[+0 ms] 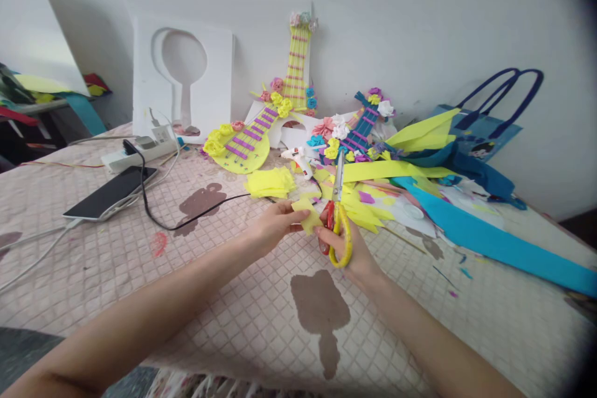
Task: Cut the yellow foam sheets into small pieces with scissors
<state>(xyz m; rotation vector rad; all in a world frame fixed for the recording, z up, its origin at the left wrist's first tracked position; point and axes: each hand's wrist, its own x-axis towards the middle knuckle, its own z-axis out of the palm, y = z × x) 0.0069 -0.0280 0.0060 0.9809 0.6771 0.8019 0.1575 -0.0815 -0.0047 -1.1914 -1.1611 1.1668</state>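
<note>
Between the thumb and fingers of my left hand [278,222] is a small piece of yellow crepe paper [307,214]. My right hand [351,245] is closed around scissors [339,199] with one red and one yellow handle; their blades point up and away from me. The fingertips of my right hand are close to the paper's lower right edge; whether they touch it I cannot tell. Just beyond my left hand lies a stack of yellow paper pieces [270,182]. A white glue gun [298,160] rests behind it.
Paper-flower-trimmed toy guitars [247,148] stand near the wall, beside a white cut-out board [219,74]. A phone [109,191], power strip [140,149] and loose cables lie left. Yellow scraps, a long blue paper strip [489,239] and a blue bag [501,130] are on the right.
</note>
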